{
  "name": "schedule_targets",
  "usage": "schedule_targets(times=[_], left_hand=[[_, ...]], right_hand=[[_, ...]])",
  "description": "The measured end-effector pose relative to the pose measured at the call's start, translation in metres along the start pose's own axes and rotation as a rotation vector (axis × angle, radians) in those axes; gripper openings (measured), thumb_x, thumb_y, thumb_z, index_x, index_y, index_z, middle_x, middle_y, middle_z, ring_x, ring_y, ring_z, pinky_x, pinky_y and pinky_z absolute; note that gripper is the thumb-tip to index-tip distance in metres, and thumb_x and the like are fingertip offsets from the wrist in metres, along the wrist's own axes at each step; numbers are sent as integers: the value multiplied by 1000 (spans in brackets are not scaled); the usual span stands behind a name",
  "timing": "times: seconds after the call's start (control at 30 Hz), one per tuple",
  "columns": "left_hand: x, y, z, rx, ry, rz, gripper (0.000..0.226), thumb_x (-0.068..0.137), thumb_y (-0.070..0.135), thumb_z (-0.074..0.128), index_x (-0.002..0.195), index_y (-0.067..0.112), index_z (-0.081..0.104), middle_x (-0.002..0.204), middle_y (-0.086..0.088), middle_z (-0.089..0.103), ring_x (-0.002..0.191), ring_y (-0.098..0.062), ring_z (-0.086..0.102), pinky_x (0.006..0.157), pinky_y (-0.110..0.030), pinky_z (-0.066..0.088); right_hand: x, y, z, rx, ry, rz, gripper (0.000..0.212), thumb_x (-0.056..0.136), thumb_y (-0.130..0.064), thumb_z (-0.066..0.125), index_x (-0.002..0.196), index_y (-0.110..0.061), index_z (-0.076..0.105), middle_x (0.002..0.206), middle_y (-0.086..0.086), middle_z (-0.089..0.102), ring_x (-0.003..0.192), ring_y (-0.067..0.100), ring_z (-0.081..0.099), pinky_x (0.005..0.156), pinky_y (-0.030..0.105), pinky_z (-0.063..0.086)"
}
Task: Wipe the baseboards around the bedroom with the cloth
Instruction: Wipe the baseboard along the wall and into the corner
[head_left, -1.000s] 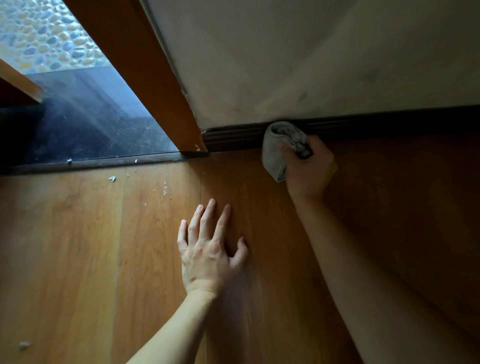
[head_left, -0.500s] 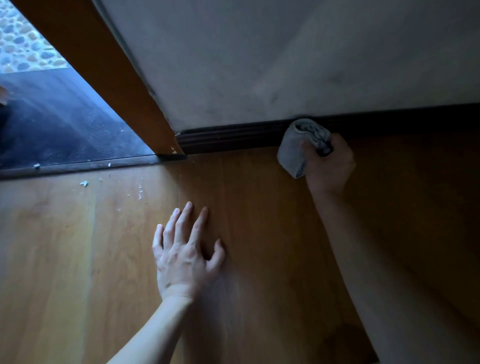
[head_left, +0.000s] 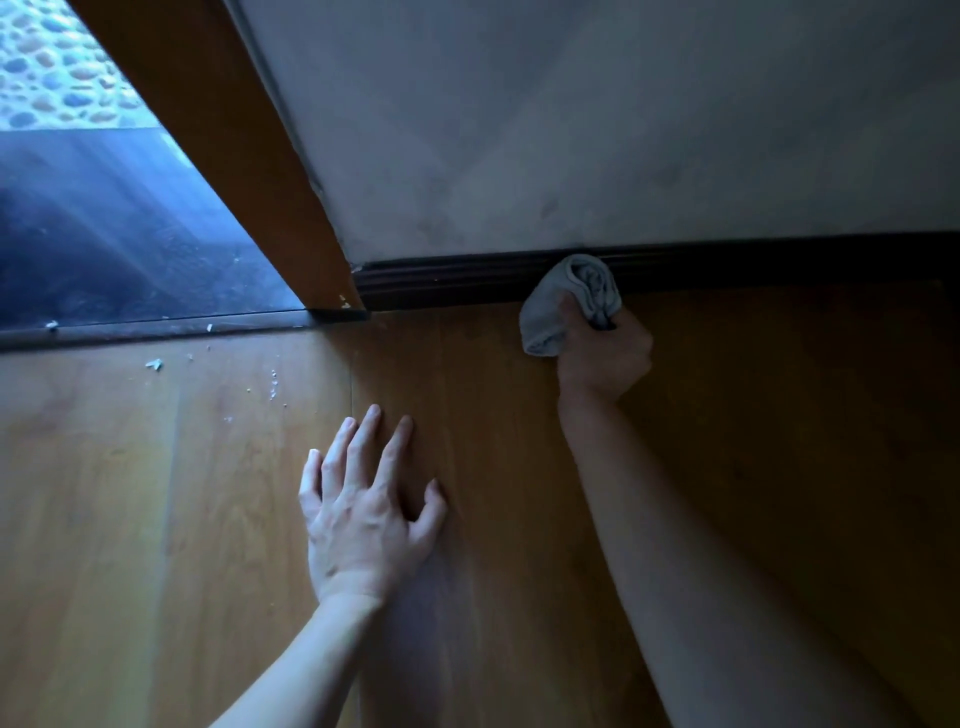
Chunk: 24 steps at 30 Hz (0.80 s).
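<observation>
Item: grey cloth (head_left: 569, 299), bunched into a wad, at the far edge of the floor (head_left: 156, 519), pressed against the upper part of the dark ribbed baseboard (head_left: 452, 280), right of centre, with a loose end hanging down towards the boards. Holder: right hand (head_left: 605, 358), grip closed round the cloth, knuckles near the baseboard foot. Support: left hand (head_left: 363, 519), grip open, fingers spread and palm flat on the floor, nearer and further left, well apart from the cloth. Surroundings: pale wall (head_left: 571, 130) above the baseboard; orange-brown door frame (head_left: 234, 156) meeting the baseboard's left end; a dark threshold strip (head_left: 156, 327) running left from it; pale crumbs (head_left: 153, 365) scattered on the floor just near of the strip. Condition of baseboard: too dark to tell which lengths are clean. Hazards, as judged: the wad bears mainly on the top of the moulding, so the lower grooves may be passed over unless the cloth is flattened or worked into them; the dangling end may drag on the floor and carry grit onto the wood; the right-hand stretch lies in deep shade, where dust could go unnoticed; the stretch beside the door frame could be skipped; the bracing palm may slide on the smooth boards if weight shifts forward.
</observation>
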<state>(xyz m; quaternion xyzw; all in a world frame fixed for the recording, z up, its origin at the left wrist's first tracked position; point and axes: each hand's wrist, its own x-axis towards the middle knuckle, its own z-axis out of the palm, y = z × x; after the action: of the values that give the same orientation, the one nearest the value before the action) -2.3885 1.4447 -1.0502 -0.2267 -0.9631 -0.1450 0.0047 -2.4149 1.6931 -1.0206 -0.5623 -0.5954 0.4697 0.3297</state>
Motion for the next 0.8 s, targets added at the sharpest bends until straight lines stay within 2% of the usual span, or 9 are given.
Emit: schedule_targets(times=[0.13, 0.3, 0.4, 0.5, 0.6, 0.63, 0.7, 0.8], left_hand=[[0, -1, -1, -12, -7, -1, 68, 83, 55, 51, 146, 31, 54, 159, -1, 40, 150, -23, 29, 123, -51, 17], [0, -2, 0, -24, -12, 2, 68, 83, 55, 51, 146, 31, 53, 159, 0, 41, 150, -23, 30, 122, -51, 18], [0, -4, 0, -29, -13, 4, 68, 83, 55, 51, 146, 31, 53, 159, 0, 41, 150, -23, 31, 122, -52, 19], [0, -4, 0, -24, -24, 6, 68, 84, 56, 50, 147, 31, 53, 160, 0, 40, 150, -23, 31, 122, -53, 20], [-1, -5, 0, -37, -23, 10, 68, 82, 56, 51, 146, 31, 54, 160, 0, 39, 151, -23, 31, 122, -52, 19], [0, -6, 1, -40, -24, 9, 68, 82, 55, 52, 146, 31, 54, 160, 0, 39, 151, -22, 30, 122, -52, 19], [0, -6, 2, -39, -29, 12, 69, 81, 56, 55, 146, 32, 53, 161, 0, 39, 151, -22, 30, 122, -52, 19], [1, -7, 2, -51, -40, 8, 69, 82, 57, 54, 146, 33, 53, 161, 1, 38, 151, -21, 29, 122, -53, 18]], right_hand=[[-17, 0, 12, 16, -36, 54, 40, 75, -36, 88, 107, -15, 76, 99, -2, 74, 89, 11, 69, 73, 22, 58], [-40, -3, 31, 100, -17, 95, 39, 75, -28, 88, 109, -14, 76, 98, -5, 72, 91, 10, 70, 81, 30, 61], [-67, -4, 51, 67, -43, 72, 39, 74, -31, 88, 107, -14, 77, 102, -1, 75, 91, 10, 70, 82, 30, 61], [-80, -4, 62, 78, -46, 72, 41, 75, -33, 88, 110, -13, 77, 105, 0, 75, 93, 9, 69, 77, 19, 56], [-87, -5, 67, 113, -30, 76, 42, 77, -29, 87, 113, -10, 75, 106, -1, 74, 94, 9, 69, 66, 3, 49], [-91, -5, 71, 108, -33, 68, 43, 77, -29, 86, 114, -10, 75, 107, -1, 74, 95, 9, 68, 66, 2, 48], [-102, -6, 77, 103, -60, 49, 45, 77, -30, 86, 115, -10, 75, 109, 2, 75, 97, 8, 67, 71, 5, 50], [-108, -8, 78, 73, -104, 15, 46, 77, -34, 85, 116, -11, 74, 112, 2, 74, 102, 9, 67, 83, 19, 56]])
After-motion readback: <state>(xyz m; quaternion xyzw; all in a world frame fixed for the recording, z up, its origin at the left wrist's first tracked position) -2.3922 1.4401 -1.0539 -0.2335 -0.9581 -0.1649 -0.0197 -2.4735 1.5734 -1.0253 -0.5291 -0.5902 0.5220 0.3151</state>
